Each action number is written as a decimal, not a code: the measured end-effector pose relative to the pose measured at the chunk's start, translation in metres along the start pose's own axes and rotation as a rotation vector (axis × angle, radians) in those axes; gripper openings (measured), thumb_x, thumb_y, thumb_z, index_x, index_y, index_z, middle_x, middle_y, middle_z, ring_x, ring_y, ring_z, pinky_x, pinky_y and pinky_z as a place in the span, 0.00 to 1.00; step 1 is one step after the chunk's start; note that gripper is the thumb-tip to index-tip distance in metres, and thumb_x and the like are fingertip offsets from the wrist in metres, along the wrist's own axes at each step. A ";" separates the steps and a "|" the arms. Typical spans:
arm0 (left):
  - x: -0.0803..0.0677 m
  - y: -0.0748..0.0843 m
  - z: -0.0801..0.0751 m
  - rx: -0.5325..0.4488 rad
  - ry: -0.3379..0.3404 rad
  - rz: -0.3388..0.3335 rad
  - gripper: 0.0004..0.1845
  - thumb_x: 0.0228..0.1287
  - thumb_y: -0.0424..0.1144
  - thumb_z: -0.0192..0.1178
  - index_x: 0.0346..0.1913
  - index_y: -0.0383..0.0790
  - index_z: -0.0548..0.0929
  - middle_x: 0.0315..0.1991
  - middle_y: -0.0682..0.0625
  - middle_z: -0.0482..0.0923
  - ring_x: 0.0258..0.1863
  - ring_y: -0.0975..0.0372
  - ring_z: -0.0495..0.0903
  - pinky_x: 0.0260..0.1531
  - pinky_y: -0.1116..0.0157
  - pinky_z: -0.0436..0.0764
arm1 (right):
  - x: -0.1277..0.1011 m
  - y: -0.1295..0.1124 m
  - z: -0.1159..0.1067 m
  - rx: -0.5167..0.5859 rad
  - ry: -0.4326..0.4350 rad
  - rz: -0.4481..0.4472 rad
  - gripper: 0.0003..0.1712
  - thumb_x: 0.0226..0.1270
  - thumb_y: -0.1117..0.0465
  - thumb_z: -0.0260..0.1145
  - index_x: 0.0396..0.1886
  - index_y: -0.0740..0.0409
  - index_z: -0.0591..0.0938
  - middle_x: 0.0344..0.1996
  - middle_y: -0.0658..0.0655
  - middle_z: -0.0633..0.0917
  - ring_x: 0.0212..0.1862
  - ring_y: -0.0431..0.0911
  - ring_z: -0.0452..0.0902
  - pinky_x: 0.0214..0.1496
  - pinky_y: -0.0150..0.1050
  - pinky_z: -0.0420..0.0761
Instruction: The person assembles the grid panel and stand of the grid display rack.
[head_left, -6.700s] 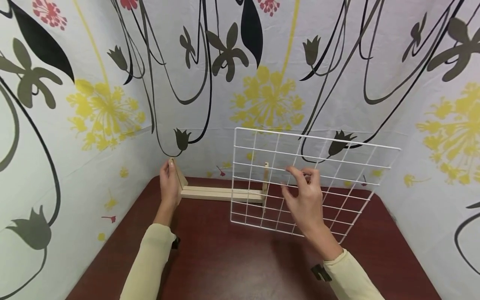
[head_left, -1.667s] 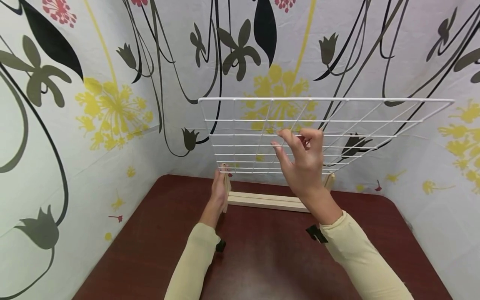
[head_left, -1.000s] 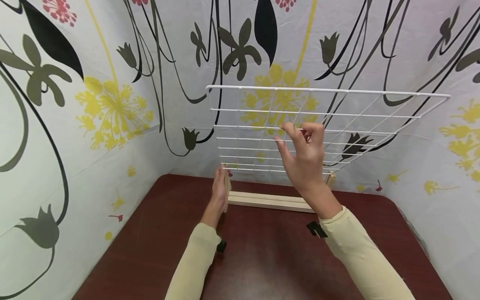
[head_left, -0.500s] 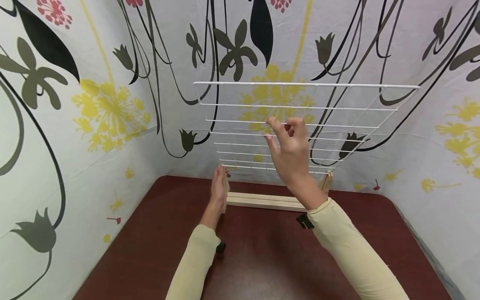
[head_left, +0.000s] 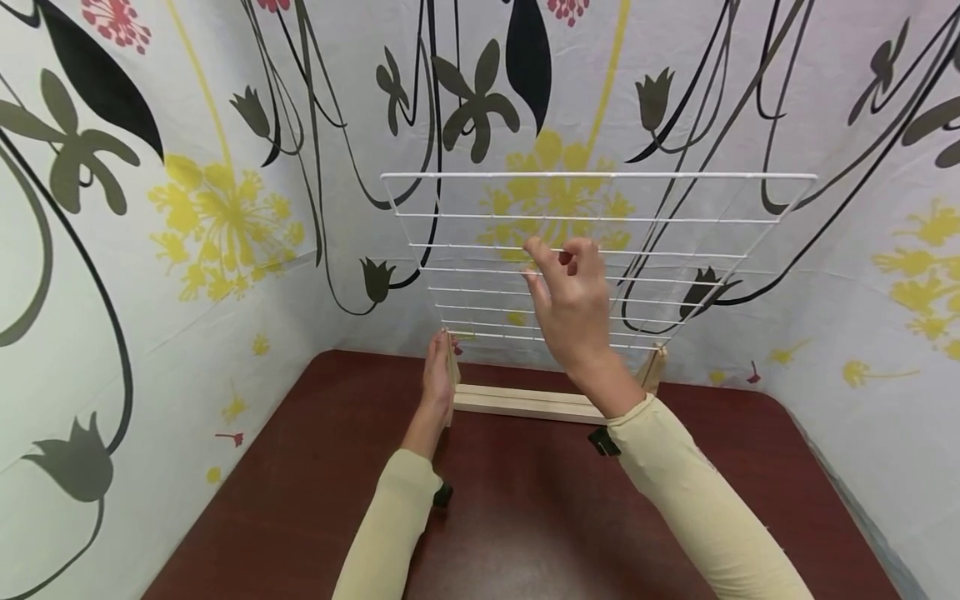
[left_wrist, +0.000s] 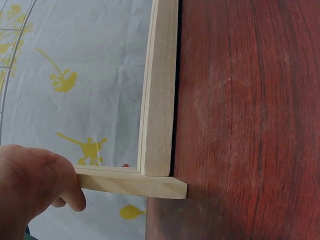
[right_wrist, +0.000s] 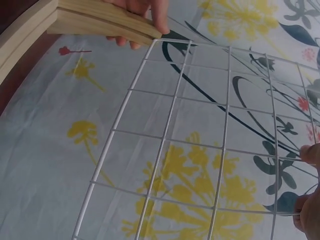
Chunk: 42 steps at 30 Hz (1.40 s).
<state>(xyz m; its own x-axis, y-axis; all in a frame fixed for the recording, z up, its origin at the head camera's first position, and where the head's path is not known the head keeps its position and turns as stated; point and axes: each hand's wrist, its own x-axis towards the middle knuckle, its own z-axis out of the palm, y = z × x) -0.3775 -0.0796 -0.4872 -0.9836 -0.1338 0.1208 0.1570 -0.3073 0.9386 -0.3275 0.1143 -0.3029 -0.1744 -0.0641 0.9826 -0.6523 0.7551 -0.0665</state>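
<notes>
One grid [head_left: 600,217] shifted left slightly.

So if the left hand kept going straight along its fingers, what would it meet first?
Probably the patterned fabric backdrop; the left hand already holds the pale wooden stand's upright. Depth is unclear.

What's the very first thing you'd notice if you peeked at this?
A big white wire grid held up in the middle, tilted toward the camera, with the right hand pinching one of its wires. Under it a wooden stand sits at the back of the dark red table, the left hand gripping its left upright. Flowery cloth hangs all around.
</notes>
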 end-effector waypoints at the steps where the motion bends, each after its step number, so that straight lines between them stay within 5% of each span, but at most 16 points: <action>1: 0.000 0.000 0.000 -0.004 -0.003 0.002 0.31 0.87 0.57 0.38 0.76 0.36 0.63 0.71 0.35 0.65 0.69 0.52 0.65 0.80 0.41 0.53 | 0.000 0.000 0.000 -0.002 -0.005 0.001 0.26 0.62 0.71 0.78 0.56 0.49 0.82 0.42 0.64 0.70 0.39 0.59 0.69 0.39 0.50 0.75; 17: 0.001 0.003 -0.005 0.099 -0.028 0.008 0.31 0.88 0.58 0.35 0.76 0.39 0.63 0.69 0.37 0.67 0.70 0.50 0.66 0.80 0.41 0.55 | -0.002 -0.009 0.008 -0.137 0.001 0.050 0.32 0.55 0.78 0.65 0.55 0.45 0.76 0.44 0.64 0.68 0.39 0.59 0.72 0.24 0.48 0.76; 26: 0.007 0.010 -0.018 0.253 -0.141 -0.039 0.32 0.86 0.63 0.31 0.70 0.42 0.67 0.64 0.43 0.70 0.60 0.52 0.71 0.66 0.41 0.70 | -0.005 -0.009 0.007 -0.142 -0.001 0.042 0.32 0.55 0.78 0.65 0.55 0.45 0.76 0.44 0.62 0.68 0.38 0.58 0.71 0.23 0.49 0.76; 29: 0.007 0.013 -0.021 0.261 -0.136 0.003 0.33 0.86 0.63 0.28 0.72 0.42 0.67 0.61 0.40 0.72 0.55 0.43 0.74 0.59 0.42 0.76 | -0.006 -0.009 0.006 -0.142 -0.012 0.023 0.31 0.55 0.78 0.66 0.55 0.46 0.76 0.44 0.62 0.67 0.38 0.58 0.71 0.24 0.48 0.77; 32: 0.008 0.021 -0.022 0.256 -0.076 0.138 0.33 0.87 0.62 0.27 0.73 0.42 0.67 0.66 0.36 0.73 0.64 0.41 0.74 0.65 0.46 0.73 | -0.006 -0.010 0.005 -0.143 -0.028 -0.002 0.32 0.55 0.78 0.66 0.56 0.47 0.75 0.43 0.62 0.66 0.38 0.58 0.71 0.23 0.47 0.77; 36: 0.009 0.050 -0.010 0.211 -0.019 0.430 0.35 0.87 0.61 0.29 0.70 0.37 0.73 0.71 0.38 0.74 0.76 0.52 0.69 0.78 0.47 0.62 | -0.007 -0.011 0.005 -0.146 -0.035 -0.015 0.33 0.54 0.79 0.66 0.56 0.47 0.74 0.43 0.62 0.65 0.39 0.58 0.71 0.23 0.46 0.77; 42: 0.007 0.114 0.019 0.124 -0.047 0.819 0.41 0.83 0.66 0.37 0.60 0.27 0.80 0.59 0.37 0.85 0.63 0.52 0.82 0.61 0.49 0.81 | -0.007 -0.009 0.003 -0.157 -0.028 -0.012 0.32 0.55 0.79 0.65 0.56 0.47 0.75 0.43 0.62 0.66 0.40 0.58 0.71 0.23 0.46 0.76</action>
<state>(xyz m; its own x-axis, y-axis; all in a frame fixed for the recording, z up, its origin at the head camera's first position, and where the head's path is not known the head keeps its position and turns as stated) -0.3686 -0.0977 -0.3733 -0.5654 -0.2296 0.7922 0.8170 -0.0237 0.5762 -0.3228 0.1056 -0.3095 -0.1892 -0.0899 0.9778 -0.5318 0.8465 -0.0250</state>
